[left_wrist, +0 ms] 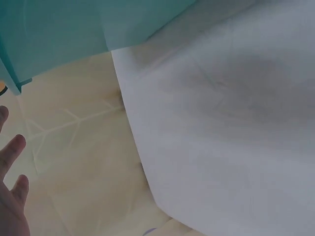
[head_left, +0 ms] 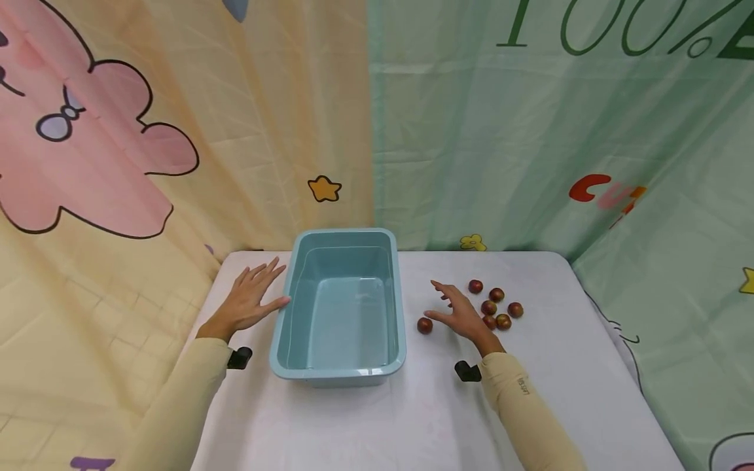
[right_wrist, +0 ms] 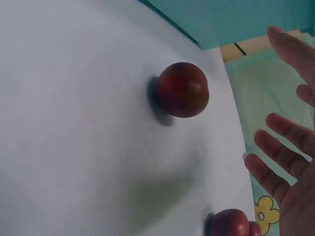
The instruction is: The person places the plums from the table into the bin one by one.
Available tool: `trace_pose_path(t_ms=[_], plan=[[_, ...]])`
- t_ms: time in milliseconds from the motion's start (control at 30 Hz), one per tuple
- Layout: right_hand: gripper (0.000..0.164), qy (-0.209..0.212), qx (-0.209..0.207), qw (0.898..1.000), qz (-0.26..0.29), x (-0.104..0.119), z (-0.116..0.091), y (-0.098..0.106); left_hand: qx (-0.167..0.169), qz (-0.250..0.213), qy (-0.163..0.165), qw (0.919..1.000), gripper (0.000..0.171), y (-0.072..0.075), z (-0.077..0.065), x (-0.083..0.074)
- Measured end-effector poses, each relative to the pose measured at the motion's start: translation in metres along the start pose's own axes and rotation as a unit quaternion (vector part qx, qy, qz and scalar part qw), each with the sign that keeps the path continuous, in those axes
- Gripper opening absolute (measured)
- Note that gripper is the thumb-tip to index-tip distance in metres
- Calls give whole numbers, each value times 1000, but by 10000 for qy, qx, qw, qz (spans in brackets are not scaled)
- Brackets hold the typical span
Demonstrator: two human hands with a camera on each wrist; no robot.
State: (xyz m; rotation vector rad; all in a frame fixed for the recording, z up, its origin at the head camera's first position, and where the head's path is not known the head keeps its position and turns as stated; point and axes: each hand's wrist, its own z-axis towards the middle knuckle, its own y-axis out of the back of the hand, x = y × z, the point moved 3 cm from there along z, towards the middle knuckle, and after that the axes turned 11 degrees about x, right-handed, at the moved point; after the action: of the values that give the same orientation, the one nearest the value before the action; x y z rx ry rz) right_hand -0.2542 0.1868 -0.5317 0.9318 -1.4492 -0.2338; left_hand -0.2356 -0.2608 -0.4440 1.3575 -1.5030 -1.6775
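Note:
A light blue plastic basin (head_left: 347,373) stands on the white table, with nothing visible inside it. Beside its left rim is my left hand (head_left: 250,302), fingers spread and the thumb tip at the rim; whether it touches I cannot tell. My right hand (head_left: 462,316) hovers above the table right of the basin, fingers spread and holding nothing. Just left of its thumb lies a single dark red round fruit (head_left: 425,325), seen larger in the right wrist view (right_wrist: 183,90). Several more such fruits (head_left: 497,295) lie loosely grouped beyond and right of that hand.
The white-covered table (head_left: 330,425) reaches the curtains at the back. A printed curtain (head_left: 265,131) hangs behind and to the left, a green one (head_left: 471,131) behind and to the right. A dark thin line (head_left: 633,356) runs along the right table edge.

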Motion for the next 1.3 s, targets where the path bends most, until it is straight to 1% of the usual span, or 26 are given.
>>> trace_pose_path(t_ms=[100, 167, 267, 400, 500, 667, 800, 900, 1133, 1300], plan=[[77, -60, 30, 9999, 81, -8, 0, -14, 10, 68, -20, 10000, 79, -6, 1, 1], [77, -181, 58, 9997, 134, -13, -1, -22, -8, 109, -42, 9999, 79, -10, 1, 1], [74, -241, 78, 9995, 207, -19, -2, -31, -57, 137, -80, 9999, 79, -13, 2, -1], [72, -149, 45, 9995, 279, -23, -2, -38, -122, 72, -56, 9999, 79, -14, 5, -2], [73, -69, 120, 9995, 297, -27, -1, -44, -145, 14, -72, 9999, 77, -14, 8, -2], [73, 27, 166, 9993, 335, -31, 1, -55, -197, 17, -225, 9996, 74, -14, 12, -3], [71, 112, 37, 9996, 243, -33, 3, -60, -306, 97, -315, 9990, 73, -14, 13, -3], [66, 145, -128, 9996, 194, -33, 3, -62, -336, 123, -323, 9988, 74, -16, 14, -3], [48, 133, -593, 9980, 174, -32, 1, -63, -290, 44, -348, 9990, 71, -16, 13, -3], [44, 63, -885, 9957, 254, -35, -1, -66, -215, 123, -354, 9991, 68, -17, 14, -2]])
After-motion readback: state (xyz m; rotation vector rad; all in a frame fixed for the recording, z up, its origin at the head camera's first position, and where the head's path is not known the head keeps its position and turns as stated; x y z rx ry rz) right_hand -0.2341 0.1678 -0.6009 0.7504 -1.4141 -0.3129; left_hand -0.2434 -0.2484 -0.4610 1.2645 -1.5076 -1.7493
